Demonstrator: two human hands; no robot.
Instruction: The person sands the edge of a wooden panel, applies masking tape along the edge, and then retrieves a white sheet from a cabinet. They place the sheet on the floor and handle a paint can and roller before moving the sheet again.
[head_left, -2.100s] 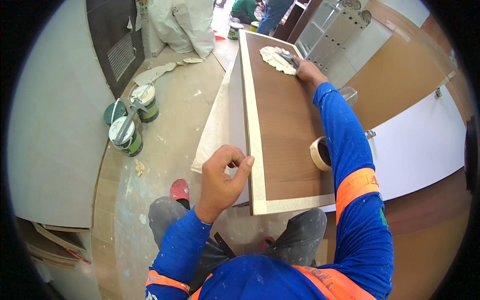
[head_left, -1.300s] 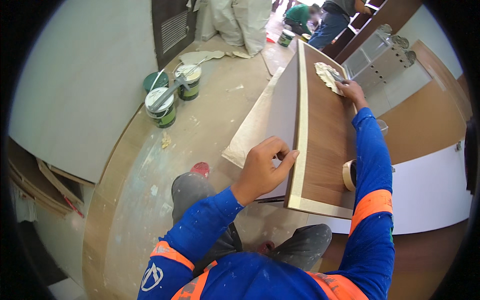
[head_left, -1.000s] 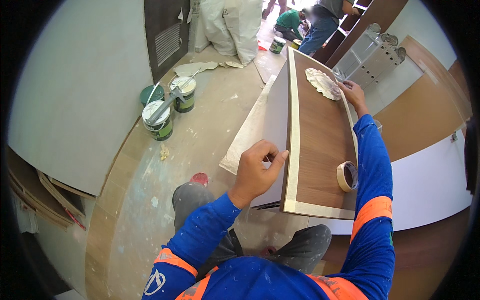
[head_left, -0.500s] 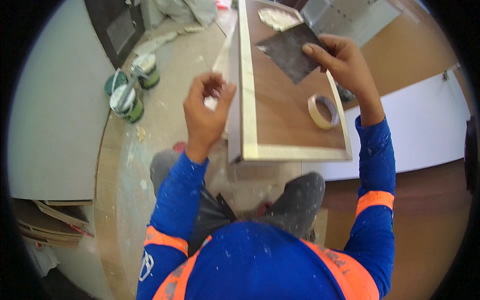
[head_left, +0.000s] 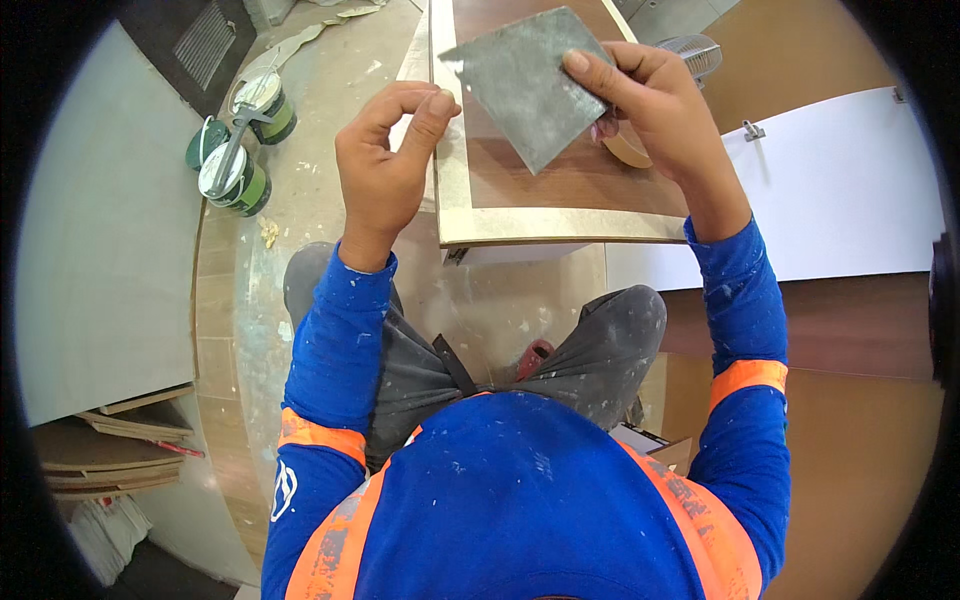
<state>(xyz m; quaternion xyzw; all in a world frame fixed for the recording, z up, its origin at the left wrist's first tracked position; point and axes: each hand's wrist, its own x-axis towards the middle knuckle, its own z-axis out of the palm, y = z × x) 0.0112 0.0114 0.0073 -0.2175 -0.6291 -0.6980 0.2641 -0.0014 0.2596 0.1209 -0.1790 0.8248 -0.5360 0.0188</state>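
The hands are apart; the right hand (head_left: 655, 105) is clamped on the right-hand side of a thin grey square plate (head_left: 535, 85), thumb on the upper face; the left hand (head_left: 385, 165) is raised beside the board's left edge, fingers curled toward the thumb; whether it grips anything cannot be told.

The plate is held over the brown board (head_left: 560, 185), one corner pointing toward the wearer; a pale strip (head_left: 570, 224) borders the board; a tape roll (head_left: 627, 152), partly hidden by the right hand, rests on it.

Left of the board, a white-lidded bucket (head_left: 250, 190) stands on the floor (head_left: 320, 150); to the right lies a white panel (head_left: 830, 190).
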